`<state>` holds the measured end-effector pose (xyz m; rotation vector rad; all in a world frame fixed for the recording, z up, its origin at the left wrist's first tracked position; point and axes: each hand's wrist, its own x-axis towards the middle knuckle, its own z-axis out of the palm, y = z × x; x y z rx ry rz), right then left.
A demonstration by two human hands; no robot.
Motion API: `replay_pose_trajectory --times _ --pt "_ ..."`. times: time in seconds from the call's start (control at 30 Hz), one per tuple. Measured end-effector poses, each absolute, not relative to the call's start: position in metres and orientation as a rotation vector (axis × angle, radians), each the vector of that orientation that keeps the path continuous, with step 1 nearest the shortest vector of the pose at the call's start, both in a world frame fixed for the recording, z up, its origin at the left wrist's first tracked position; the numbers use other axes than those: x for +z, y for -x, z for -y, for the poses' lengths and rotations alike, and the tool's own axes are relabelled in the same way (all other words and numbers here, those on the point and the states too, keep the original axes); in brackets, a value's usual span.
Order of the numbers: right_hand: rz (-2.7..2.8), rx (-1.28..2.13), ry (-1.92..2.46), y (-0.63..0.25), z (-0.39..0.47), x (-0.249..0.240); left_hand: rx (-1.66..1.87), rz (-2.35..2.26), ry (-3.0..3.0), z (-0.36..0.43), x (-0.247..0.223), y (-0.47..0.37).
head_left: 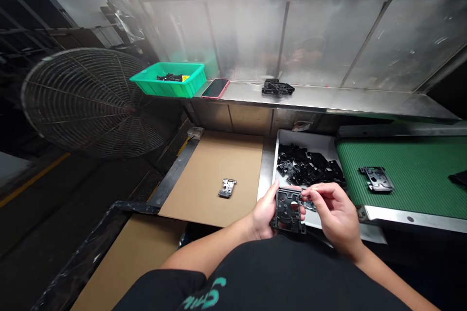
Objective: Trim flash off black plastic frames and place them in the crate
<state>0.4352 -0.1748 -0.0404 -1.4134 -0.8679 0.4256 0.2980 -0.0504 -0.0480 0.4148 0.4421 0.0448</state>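
Note:
My left hand (263, 214) grips a flat black plastic frame (289, 210) with cut-outs, holding it by its left side with fingers behind it. At the frame's upper right edge, the thumb and forefinger of my right hand (337, 214) are pinched together. What sits between those fingertips, if anything, is too small to make out. Just beyond my hands, a white tray (276, 155) holds a heap of black plastic parts (310, 165). A small silver and black assembly (227, 188) lies on the cardboard sheet (204, 170) to the left.
On the right runs a green conveyor belt (423, 165) carrying a black frame part (378, 179). A metal shelf (321, 99) bears a green bin (168, 88), a phone (216, 88) and stacked black parts (277, 87). A large caged fan (95, 102) stands left.

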Motion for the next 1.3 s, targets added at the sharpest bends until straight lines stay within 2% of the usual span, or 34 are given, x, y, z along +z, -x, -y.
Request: replay_pose_trajectory --times 0.27,0.4,0.5,0.73,0.9,1.0,1.13,1.3 --pt "0.813 0.405 1.429 -0.434 0.179 -0.044 0.101 -0.506 -0.644 0.043 -0.069 -0.3" --pt "0.719 0.344 1.46 -0.446 0.187 -0.049 0.318 -0.921 -1.271 -0.005 -0.107 -0.295" --pt "0.65 0.302 1.491 -0.462 0.195 -0.054 0.361 -1.168 -1.487 -0.051 -0.142 -0.28" --pt "0.497 0.219 1.521 -0.489 0.21 -0.065 0.157 -1.441 -1.903 -0.088 -0.202 -0.266" --pt "0.485 0.205 1.542 -0.489 0.22 -0.068 0.22 -1.294 -2.173 -0.081 -0.199 -0.311" --pt "0.466 0.205 1.567 -0.489 0.224 -0.068 0.219 -0.988 -2.291 -0.07 -0.189 -0.364" --pt "0.436 0.21 1.572 -0.49 0.228 -0.067 0.051 -0.641 -2.333 -0.047 -0.188 -0.445" --pt "0.442 0.262 1.615 -0.489 0.235 -0.066 -0.104 -0.679 -2.234 -0.027 -0.198 -0.496"
